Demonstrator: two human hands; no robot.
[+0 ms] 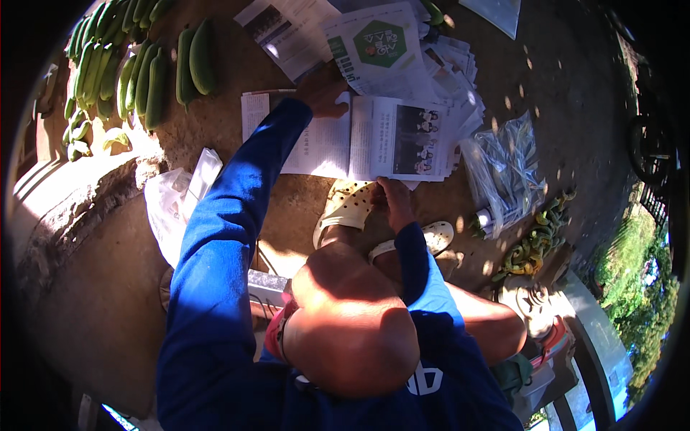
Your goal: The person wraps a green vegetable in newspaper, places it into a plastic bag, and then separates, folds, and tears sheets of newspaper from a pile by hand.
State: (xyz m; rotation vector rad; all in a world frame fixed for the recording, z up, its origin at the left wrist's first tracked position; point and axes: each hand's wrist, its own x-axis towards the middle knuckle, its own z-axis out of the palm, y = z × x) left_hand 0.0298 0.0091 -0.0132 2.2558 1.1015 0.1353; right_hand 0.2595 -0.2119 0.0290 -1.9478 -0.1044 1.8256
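Note:
An open newspaper (327, 147) lies spread on the ground in front of my feet, its right page (374, 136) carrying a dark group photo. My left hand (321, 92) rests in shade on the upper part of the left page, thumb apart from the fingers. At the lower edge of the right page, my right hand (397, 203) pinches the paper. Beyond the open pages lie a sheet with a green hexagon (384, 44) and more loose printed sheets (284, 36). A fanned pile of papers (460, 93) sits under and right of the newspaper.
Several long green gourds (201, 57) lie in rows at the far left. A white plastic bag (167, 208) is beside my left arm. At right are a clear plastic bag (507, 169) holding rolled paper and a heap of yellow-green twisted pods or peels (535, 244). My pale clogs (347, 201) are close to the newspaper.

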